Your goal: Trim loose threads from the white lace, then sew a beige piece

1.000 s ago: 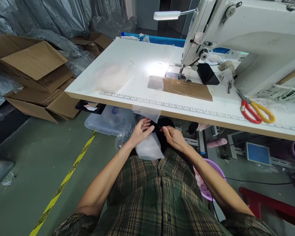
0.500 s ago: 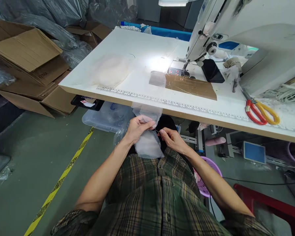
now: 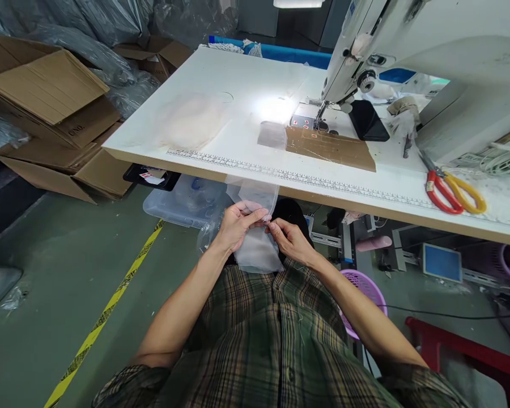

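Note:
A piece of sheer whitish fabric (image 3: 259, 252) hangs over my lap, its upper part lying against the front edge of the sewing table (image 3: 182, 76). My left hand (image 3: 240, 224) is closed on it, thumb on top. My right hand (image 3: 292, 241) is in a pinch at the fabric's right edge, its fingertips almost touching the left thumb. What sits between the right fingertips is too small and covered to make out.
On the table stand a sewing machine (image 3: 344, 73), a brown card strip (image 3: 331, 148), a black phone (image 3: 369, 120), red-and-yellow scissors (image 3: 450, 187) and a pile of sheer fabric (image 3: 193, 122). Cardboard boxes (image 3: 46, 85) stand left; a purple basket (image 3: 365, 283) is below right.
My right hand has moved slightly left and up against the fabric and the left fingers. A thin dark thing seen between the hands earlier no longer shows.

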Demonstrator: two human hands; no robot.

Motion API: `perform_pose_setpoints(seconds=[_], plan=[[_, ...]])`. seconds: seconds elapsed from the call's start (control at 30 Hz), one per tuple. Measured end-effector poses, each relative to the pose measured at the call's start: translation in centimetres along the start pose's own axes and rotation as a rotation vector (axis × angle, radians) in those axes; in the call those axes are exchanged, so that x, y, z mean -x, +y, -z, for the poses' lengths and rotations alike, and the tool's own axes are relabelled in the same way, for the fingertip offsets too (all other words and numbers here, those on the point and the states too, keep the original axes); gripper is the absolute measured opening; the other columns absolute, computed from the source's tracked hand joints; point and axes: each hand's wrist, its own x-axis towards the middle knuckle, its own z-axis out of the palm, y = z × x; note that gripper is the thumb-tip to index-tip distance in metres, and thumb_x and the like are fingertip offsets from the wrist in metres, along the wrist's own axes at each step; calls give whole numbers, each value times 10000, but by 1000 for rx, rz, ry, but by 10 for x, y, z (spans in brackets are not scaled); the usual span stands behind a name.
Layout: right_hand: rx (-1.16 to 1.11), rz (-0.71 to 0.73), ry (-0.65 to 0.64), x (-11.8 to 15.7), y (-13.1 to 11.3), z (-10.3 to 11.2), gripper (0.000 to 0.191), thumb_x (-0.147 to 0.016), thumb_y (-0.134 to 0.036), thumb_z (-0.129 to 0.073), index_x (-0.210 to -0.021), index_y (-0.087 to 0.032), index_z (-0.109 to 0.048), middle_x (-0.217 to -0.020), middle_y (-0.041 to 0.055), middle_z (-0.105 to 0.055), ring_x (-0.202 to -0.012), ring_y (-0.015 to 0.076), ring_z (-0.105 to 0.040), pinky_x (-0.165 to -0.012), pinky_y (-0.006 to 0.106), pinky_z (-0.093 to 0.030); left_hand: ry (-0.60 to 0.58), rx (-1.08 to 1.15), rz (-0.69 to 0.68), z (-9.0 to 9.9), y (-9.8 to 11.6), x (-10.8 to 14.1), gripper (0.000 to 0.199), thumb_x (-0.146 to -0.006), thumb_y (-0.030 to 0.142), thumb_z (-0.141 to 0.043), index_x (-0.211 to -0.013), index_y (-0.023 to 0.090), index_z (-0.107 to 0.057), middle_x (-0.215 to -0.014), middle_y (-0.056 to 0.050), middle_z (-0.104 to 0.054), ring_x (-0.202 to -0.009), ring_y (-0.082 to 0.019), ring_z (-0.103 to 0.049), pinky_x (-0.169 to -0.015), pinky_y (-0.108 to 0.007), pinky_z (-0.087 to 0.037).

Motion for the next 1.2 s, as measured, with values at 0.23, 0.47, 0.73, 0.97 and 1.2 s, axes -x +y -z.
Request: perform_pose_setpoints(seconds=[0.23,0.47,0.73,0.97,1.2], plan=[[-47,-14,98,-1,0,-7,437,-953,-515,-371,-813,-162,-588,-651,-22,-477,-579,107,-406,-544,241,-311,-10,31,-3,-2,-2,0,271,-606,231,-833,-749,122,-630,-705,-36,-713,-672,-145,-671,-679,-275,-540],[-63,-14,150,-2,0,-13,401,-945,-501,-396,-772,-179,-561,-673,-13,-523,-609,115,-452,-574,241,-351,4,75,11,-1,-4,0,274,-618,220,-830,-776,127,-627,-743,-43,-723,-727,-154,-691,-707,-270,-545],[-30,-9,146,2,4,-12,377,-946,-469,-388,-727,-190,-517,-634,-19,-494,-586,114,-440,-554,243,-349,-10,81,32,0,-5,1,259,-631,207,-826,-783,120,-635,-745,-52,-726,-737,-156,-696,-740,-272,-553],[-134,8,308,5,-3,0,300,-817,-477,-593,-898,-189,-579,-741,0,-579,-592,114,-472,-518,235,-391,-10,35,40,1,-10,6,257,-629,239,-830,-769,129,-646,-725,-30,-711,-701,-141,-679,-765,-277,-545],[-239,-53,430,-11,-17,0,347,-807,-471,-610,-925,-149,-660,-716,40,-649,-480,94,-448,-446,233,-380,-51,-263,37,12,-15,27,381,-634,330,-822,-918,152,-641,-900,-71,-706,-858,-195,-665,-827,-328,-520]])
